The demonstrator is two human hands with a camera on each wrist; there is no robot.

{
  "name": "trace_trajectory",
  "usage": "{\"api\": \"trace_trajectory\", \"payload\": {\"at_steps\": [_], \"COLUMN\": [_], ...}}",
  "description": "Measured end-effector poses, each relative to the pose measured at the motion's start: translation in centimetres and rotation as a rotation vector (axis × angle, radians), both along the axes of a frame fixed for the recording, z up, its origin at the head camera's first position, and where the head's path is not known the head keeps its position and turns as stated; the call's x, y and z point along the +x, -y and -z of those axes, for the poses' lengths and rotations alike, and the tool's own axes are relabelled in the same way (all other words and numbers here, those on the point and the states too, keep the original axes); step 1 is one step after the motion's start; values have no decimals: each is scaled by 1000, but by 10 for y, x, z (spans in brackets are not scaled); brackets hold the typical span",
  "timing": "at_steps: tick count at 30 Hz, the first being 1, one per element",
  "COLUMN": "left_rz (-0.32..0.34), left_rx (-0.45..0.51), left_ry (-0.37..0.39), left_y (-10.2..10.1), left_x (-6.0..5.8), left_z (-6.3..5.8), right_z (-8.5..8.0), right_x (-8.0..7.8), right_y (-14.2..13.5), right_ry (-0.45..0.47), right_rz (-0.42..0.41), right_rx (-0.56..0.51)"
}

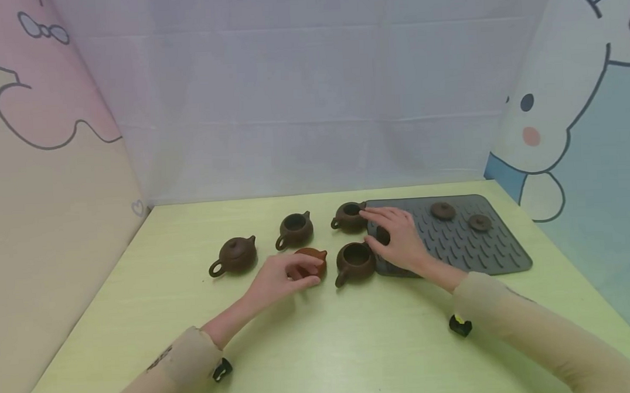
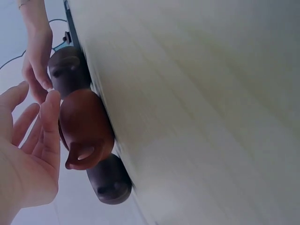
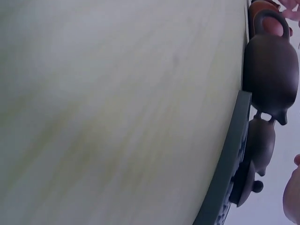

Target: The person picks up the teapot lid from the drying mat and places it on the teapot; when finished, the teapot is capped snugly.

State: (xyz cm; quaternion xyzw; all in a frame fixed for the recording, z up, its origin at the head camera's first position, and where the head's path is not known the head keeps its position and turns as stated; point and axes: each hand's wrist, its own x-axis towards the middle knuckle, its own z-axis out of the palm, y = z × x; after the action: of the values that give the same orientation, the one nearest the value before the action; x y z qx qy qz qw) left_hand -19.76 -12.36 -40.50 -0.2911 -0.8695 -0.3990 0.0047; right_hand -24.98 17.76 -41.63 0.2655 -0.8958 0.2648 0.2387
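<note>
My left hand (image 1: 276, 279) hovers over a small reddish-brown teapot (image 1: 313, 257), fingers loosely bent and partly covering its top. In the left wrist view, the thumb and fingers stand apart beside the reddish teapot, with nothing between them. My right hand (image 1: 399, 238) reaches over the left edge of a grey ridged mat (image 1: 455, 255), fingers stretched and thumb apart. Beneath it, between thumb and fingers, is a dark lid (image 1: 382, 235); the right wrist view shows this lid (image 3: 243, 183) on the mat, its knob clear of the hand. An uncovered dark teapot (image 1: 356, 262) stands between the hands.
Two more uncovered dark teapots, one at the back middle (image 1: 296, 229) and one at the mat's corner (image 1: 349, 218), stand behind. A lidded dark teapot (image 1: 237, 255) sits at the left. Two lids, a larger one (image 1: 443, 211) and a smaller one (image 1: 480, 223), lie on the mat.
</note>
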Motion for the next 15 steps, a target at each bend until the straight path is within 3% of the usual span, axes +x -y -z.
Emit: {"api": "trace_trajectory", "payload": {"at_steps": [7, 11, 15], "left_rz": [43, 59, 42], "left_rx": [18, 7, -20], "left_ry": [151, 157, 115], "left_y": [-11, -17, -24], "left_x": [1, 3, 5], "left_z": [5, 9, 11], "right_z": [3, 5, 7], "right_x": [-3, -6, -9], "right_y": [-17, -23, -27], "right_ry": [21, 39, 55], "right_rz": [36, 43, 59], "right_rx": [6, 5, 11]}}
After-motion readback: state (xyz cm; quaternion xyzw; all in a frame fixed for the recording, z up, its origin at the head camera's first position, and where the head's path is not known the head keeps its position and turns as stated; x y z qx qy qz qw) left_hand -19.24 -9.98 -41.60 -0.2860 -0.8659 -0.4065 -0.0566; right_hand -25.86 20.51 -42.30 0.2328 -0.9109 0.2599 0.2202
